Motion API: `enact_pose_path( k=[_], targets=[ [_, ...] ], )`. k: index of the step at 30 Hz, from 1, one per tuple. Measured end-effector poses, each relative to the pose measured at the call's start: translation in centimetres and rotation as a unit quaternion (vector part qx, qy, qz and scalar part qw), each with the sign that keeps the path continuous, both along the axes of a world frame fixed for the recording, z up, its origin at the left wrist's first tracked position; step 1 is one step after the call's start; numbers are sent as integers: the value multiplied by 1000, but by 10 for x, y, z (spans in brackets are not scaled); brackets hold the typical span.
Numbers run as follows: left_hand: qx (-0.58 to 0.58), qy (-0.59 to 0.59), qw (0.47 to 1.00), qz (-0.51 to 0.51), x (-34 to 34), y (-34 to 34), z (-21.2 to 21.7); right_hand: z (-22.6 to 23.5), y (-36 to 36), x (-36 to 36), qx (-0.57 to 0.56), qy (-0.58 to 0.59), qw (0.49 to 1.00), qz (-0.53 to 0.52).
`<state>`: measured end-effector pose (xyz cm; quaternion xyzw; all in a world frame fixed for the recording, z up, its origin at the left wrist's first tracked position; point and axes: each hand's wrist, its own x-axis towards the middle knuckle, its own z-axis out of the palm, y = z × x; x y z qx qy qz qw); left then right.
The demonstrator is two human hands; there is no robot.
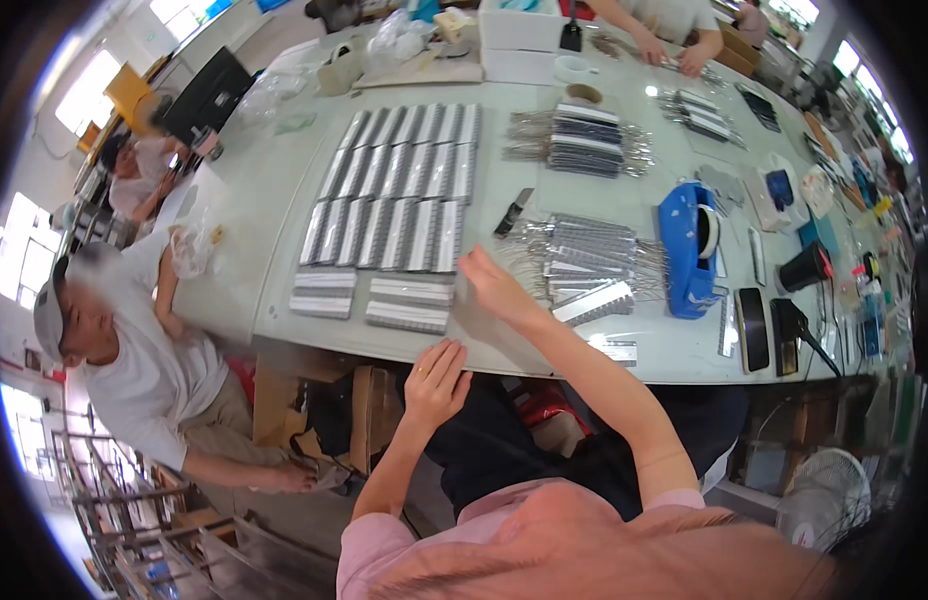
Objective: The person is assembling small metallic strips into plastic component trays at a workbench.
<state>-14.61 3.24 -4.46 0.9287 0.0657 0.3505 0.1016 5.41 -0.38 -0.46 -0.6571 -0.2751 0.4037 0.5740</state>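
Silver-grey ribbed strip packs (pixel 389 185) lie in neat rows on the table, with several more laid crosswise (pixel 409 304) at the near end. My right hand (pixel 496 285) reaches over the table, its fingertips at the right edge of the lower row; they appear to hold nothing. My left hand (pixel 436 385) rests at the table's front edge, fingers stretched, below the crosswise packs. To the right of my right hand lies a pile of silver strips with thin wires (pixel 589 250). A black utility knife (pixel 512 214) lies beyond my right hand.
A blue tape dispenser (pixel 687 250) stands right of the wired strips. Another wired bundle (pixel 584 140) and a tape roll (pixel 584 93) lie farther back. A phone (pixel 753 330) lies at right. A co-worker's hands (pixel 674 52) work across the table; a person in a cap (pixel 134 340) sits at left.
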Motion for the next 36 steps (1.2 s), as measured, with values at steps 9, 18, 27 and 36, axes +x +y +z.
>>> enact_pose_path(
  k=[9, 18, 27, 36],
  targets=[
    [27, -9, 999, -25, 1, 8, -9, -15, 13, 10, -49, -76, 996, 20],
    [4, -24, 999, -47, -1, 14, 4, -7, 0, 18, -58, 16, 998, 7],
    [19, -17, 999, -32, -13, 16, 4, 8, 15, -1, -8, 112, 994, 2],
    [4, -11, 1000, -29, -6, 19, 6, -2, 19, 11, 6, 80, 997, -17]
  ],
)
